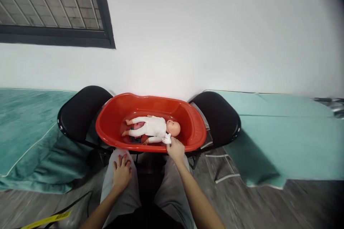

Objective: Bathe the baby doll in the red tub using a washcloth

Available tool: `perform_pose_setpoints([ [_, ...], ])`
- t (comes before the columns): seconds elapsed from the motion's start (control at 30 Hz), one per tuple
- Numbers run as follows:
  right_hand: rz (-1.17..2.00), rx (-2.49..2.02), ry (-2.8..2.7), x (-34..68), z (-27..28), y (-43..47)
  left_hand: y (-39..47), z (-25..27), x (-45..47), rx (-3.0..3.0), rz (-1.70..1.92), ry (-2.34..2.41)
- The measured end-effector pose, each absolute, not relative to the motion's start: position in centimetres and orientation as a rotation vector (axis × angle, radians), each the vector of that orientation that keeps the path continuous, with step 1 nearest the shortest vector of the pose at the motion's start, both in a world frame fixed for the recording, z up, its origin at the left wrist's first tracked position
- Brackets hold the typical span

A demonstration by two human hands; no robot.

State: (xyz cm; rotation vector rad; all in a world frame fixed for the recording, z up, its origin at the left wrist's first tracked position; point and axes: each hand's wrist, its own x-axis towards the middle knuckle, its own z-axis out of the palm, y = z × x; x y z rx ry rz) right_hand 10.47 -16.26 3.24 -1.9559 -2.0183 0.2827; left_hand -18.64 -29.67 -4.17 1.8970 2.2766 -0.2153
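A baby doll (154,126) in white clothing lies on its back inside a red plastic baby bathtub (197,128), its head toward the right end. Close to the doll's head, at the tub's near rim, my right hand (176,149) has its fingers closed on a small white cloth (167,139). My left hand (122,172) rests on my left thigh with fingers spread and nothing in it. Under the doll's legs are a pinkish-red patch and something dark that I cannot make out.
Black folding chairs (80,114) (219,120) stand on either side of the tub. Beds or tables with green covers (290,139) (34,132) lie beyond them. Behind is a white wall with a barred window (51,3). A yellow strap (48,220) shows at lower left.
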Motion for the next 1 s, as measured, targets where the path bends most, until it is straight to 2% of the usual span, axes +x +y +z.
perform_pose_setpoints([
  [0.5,0.259,-2.007,-2.031,9.9,5.0,-17.0,-31.2,-4.6,-20.0,1.887,-0.052,2.278],
  [1.0,0.134,-2.038,-2.055,10.0,3.6,-16.4,-30.2,-5.5,-19.3,1.938,-0.01,2.343],
])
